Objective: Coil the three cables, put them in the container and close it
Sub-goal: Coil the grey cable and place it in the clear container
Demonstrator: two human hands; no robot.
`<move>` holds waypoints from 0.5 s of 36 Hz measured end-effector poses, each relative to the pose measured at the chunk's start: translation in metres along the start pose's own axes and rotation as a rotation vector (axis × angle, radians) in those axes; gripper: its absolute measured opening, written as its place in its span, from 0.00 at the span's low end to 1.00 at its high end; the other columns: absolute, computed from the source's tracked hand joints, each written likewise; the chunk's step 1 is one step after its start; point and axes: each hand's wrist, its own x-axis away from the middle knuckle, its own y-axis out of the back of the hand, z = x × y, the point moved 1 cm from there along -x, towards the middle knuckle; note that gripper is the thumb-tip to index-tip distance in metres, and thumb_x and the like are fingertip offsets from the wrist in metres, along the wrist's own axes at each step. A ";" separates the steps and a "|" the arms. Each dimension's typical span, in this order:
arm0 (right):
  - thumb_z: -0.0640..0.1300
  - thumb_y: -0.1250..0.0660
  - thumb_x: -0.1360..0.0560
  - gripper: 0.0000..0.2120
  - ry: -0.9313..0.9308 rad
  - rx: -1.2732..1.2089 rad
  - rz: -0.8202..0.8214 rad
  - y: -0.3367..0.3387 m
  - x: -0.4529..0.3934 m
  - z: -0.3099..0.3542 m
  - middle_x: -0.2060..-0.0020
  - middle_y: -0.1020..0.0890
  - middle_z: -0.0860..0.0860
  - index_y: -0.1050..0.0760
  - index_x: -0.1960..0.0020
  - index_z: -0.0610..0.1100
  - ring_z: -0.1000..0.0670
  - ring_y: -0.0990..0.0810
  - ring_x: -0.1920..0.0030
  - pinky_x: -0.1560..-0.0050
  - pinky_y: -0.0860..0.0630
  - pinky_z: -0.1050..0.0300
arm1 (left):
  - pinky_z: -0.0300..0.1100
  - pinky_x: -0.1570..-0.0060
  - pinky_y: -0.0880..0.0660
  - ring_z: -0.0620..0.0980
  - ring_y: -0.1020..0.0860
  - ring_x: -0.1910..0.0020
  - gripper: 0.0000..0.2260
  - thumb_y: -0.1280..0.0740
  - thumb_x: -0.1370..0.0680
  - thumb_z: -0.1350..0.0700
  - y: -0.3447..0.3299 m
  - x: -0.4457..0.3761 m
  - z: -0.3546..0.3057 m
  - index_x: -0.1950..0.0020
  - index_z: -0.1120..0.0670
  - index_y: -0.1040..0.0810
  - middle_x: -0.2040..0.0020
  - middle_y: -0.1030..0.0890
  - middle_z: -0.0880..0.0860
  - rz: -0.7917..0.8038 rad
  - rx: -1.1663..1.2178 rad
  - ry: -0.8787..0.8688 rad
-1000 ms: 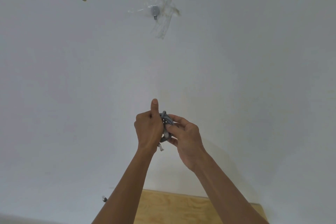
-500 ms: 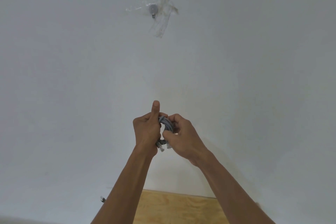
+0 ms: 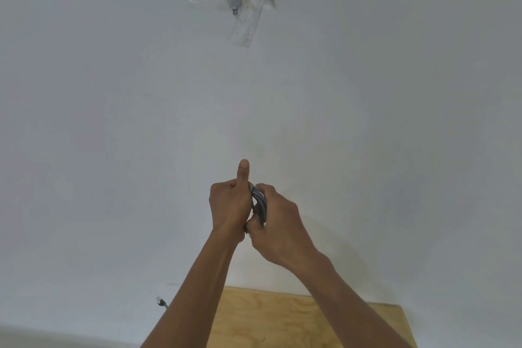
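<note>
**Grey cable coil held between both hands**

1. My left hand (image 3: 228,206) is raised in front of a white wall (image 3: 113,121). Its fingers are curled tight around one side of a grey cable coil (image 3: 259,200). The thumb stands straight up, clear of the coil and touching nothing.

2. My right hand (image 3: 278,226) sits just beside the left, on its right, with the two hands touching at the lower knuckles. Its fingers and thumb are curled over the far and right side of the coil and pinch it. Neither hand shows a gap between the fingers; both are closed narrow on the cable.

3. The coil lies between my two palms. Only a short stretch of several grey loops shows, running from the base of my left thumb down toward the heel of my right hand. The rest is hidden by the fingers. I cannot tell how many turns it has or where its ends are.

4. Well below my left hand, beside my left forearm, a second cable end (image 3: 161,302) with a clear plug shows against the wall.

5. Below both forearms lies a plywood surface (image 3: 282,319), with its far edge against the wall.

6. High above my hands, a small grey hook (image 3: 234,1) is fixed to the wall under crossed strips of clear tape (image 3: 248,28).
</note>
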 end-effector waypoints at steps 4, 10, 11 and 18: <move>0.37 0.39 0.25 0.14 -0.012 0.131 0.150 0.008 -0.002 0.001 0.59 0.23 0.47 0.32 0.40 0.45 0.49 0.24 0.66 0.67 0.25 0.57 | 0.42 0.72 0.39 0.48 0.41 0.78 0.30 0.34 0.23 0.37 0.004 0.001 0.006 0.72 0.54 0.43 0.78 0.42 0.49 -0.021 -0.084 0.001; 0.38 0.41 0.23 0.08 -0.017 0.288 0.314 0.018 -0.007 -0.005 0.51 0.21 0.44 0.31 0.45 0.46 0.45 0.19 0.50 0.53 0.18 0.45 | 0.41 0.69 0.36 0.45 0.37 0.82 0.29 0.33 0.22 0.39 0.009 0.000 0.016 0.74 0.59 0.26 0.82 0.33 0.46 0.017 -0.077 -0.050; 0.39 0.41 0.23 0.10 -0.022 0.276 0.326 0.021 -0.008 -0.006 0.50 0.19 0.45 0.30 0.43 0.47 0.47 0.17 0.50 0.53 0.18 0.46 | 0.41 0.69 0.36 0.44 0.36 0.83 0.28 0.33 0.22 0.39 0.010 -0.001 0.015 0.73 0.59 0.21 0.81 0.29 0.47 0.032 -0.073 -0.053; 0.34 0.40 0.21 0.23 -0.102 -0.117 0.318 0.026 0.001 -0.022 0.45 0.16 0.49 0.32 0.28 0.50 0.56 0.14 0.57 0.50 0.18 0.54 | 0.40 0.74 0.39 0.49 0.41 0.80 0.32 0.31 0.25 0.35 0.016 -0.005 0.022 0.82 0.53 0.33 0.77 0.37 0.52 0.049 -0.077 0.054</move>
